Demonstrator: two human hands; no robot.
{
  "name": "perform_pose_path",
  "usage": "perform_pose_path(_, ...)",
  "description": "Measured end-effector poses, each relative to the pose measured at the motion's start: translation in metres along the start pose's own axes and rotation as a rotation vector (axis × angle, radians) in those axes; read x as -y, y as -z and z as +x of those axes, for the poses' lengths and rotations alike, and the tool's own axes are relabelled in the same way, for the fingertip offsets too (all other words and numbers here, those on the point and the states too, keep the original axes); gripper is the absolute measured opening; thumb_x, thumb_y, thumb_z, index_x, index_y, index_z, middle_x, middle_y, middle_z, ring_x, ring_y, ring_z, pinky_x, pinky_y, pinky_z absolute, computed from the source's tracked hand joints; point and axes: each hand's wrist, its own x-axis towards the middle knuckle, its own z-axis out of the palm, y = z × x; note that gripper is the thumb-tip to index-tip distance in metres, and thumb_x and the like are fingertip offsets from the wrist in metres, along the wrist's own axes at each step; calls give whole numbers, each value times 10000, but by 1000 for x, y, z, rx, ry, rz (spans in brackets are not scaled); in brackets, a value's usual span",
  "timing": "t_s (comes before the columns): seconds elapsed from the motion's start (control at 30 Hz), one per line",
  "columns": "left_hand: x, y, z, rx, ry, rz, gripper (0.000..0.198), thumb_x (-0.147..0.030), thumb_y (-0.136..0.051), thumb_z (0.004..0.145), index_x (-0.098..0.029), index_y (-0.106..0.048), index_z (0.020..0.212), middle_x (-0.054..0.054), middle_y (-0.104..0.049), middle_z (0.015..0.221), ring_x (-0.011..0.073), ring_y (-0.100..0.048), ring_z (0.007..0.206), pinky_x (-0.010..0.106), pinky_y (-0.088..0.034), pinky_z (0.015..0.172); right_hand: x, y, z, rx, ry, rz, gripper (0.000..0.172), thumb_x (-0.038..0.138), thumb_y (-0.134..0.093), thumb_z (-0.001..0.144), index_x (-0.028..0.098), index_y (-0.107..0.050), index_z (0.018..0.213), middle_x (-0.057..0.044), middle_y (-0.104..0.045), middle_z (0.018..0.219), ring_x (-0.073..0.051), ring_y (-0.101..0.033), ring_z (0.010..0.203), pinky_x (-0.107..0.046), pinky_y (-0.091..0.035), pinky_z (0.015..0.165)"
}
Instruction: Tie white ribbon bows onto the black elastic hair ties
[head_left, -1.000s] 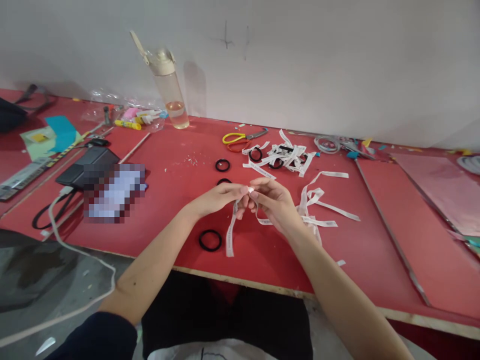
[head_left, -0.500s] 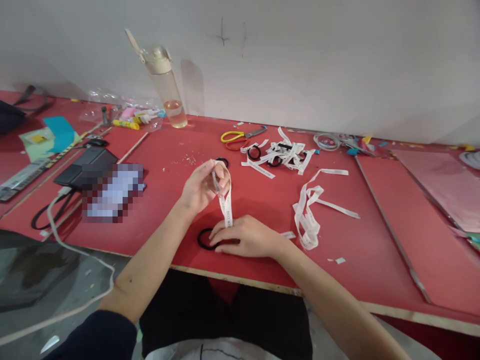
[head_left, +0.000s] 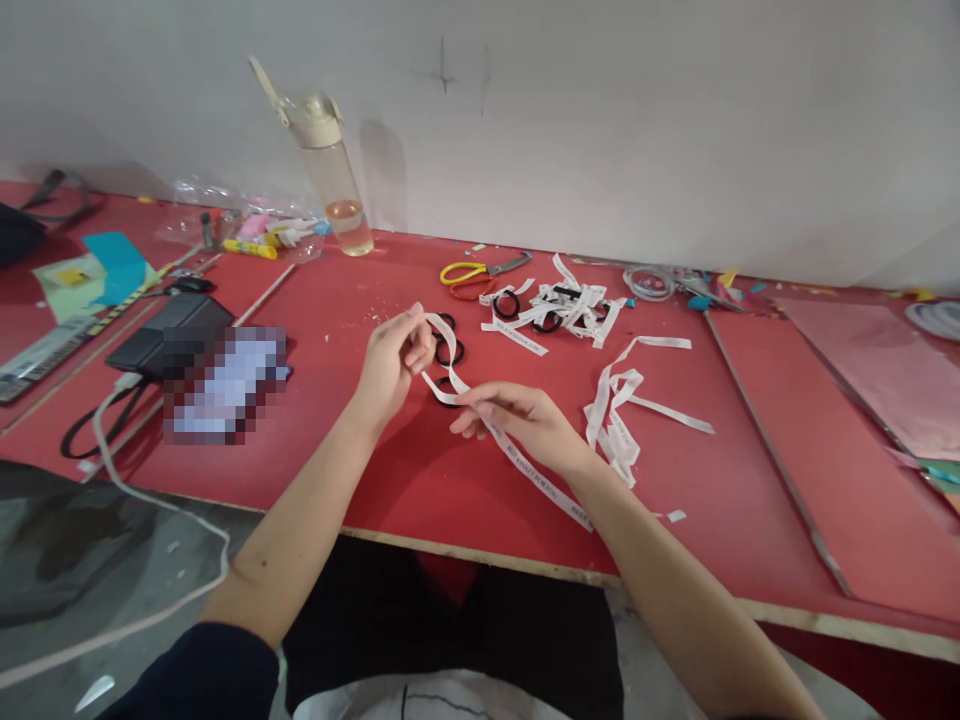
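My left hand (head_left: 394, 362) is closed in a pinch on a white printed ribbon (head_left: 529, 470), raised over the red table. Lower and to the right, my right hand (head_left: 521, 420) also pinches this ribbon, which makes a loop between the two hands. Its loose tail hangs down right towards my right forearm and reads "BEST WISHES FOR YOU". Behind the ribbon loop are black rings that look like hair ties (head_left: 457, 350); the nearest one is partly hidden by ribbon and fingers, and whether the ribbon goes through it I cannot tell.
Right of my hands lies a loose heap of ribbon (head_left: 619, 430). Further back are a pile of ribbon pieces with black rings (head_left: 577, 310) and yellow-handled scissors (head_left: 480, 270). A water bottle (head_left: 337, 190) stands by the wall; a pixelated phone (head_left: 229, 385) lies left.
My right hand has risen from the table near its front edge, and the black ring there is gone from that spot. The ribbon now runs slanting between both hands, with more rings in sight.
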Motion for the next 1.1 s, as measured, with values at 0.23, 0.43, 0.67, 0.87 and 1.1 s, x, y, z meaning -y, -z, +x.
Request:
perform_pose_path(0.23, 23, 2, -2, 114, 15, 779, 274, -343, -542, 910, -181, -558, 689, -1, -567, 672, 132, -499, 645, 273, -369, 646, 0, -2, -2, -64, 79, 160, 218, 354, -676, 921, 196, -721, 1064, -73, -781, 982, -140, -722, 842, -264, -592, 719)
perform_pose_path(0.43, 30, 4, -3, -162, -266, 878, 163, -265, -637, 836, -215, -488, 880, 12, -530, 865, 167, -502, 800, 301, -403, 759, 1, -4, -1, -132, 120, 197, 201, 383, -700, 897, 216, -747, 998, -64, -765, 1076, -184, -731, 963, -378, -615, 889)
perform_pose_path(0.67, 21, -10, -15, 198, -154, 436, 234, -403, -638, 896, -207, -511, 909, 0, -567, 848, 128, -554, 748, 261, -460, 727, 3, -11, -2, -370, 289, 55, 146, 351, -695, 901, 256, -758, 994, -36, -759, 1117, -202, -716, 1068, -439, -549, 1052)
perform_pose_path(0.87, 31, -22, -22, 621, 254, 257, 390, -552, -611, 892, -162, -638, 888, 63, -686, 881, 191, -646, 862, 334, -525, 820, 7, -13, -6, -378, 272, -126, 187, 376, -646, 929, 273, -762, 1034, -56, -733, 1183, -253, -605, 1273, -444, -584, 984)
perform_pose_path(1.1, 19, -20, -28, 953, 530, 282, 334, -471, -707, 843, -146, -661, 781, -53, -371, 587, 69, -322, 511, 218, -261, 461, 4, -7, -2, -416, 248, -199, 187, 291, -608, 947, 268, -762, 1050, -29, -741, 1157, -195, -659, 1172, -389, -507, 1081)
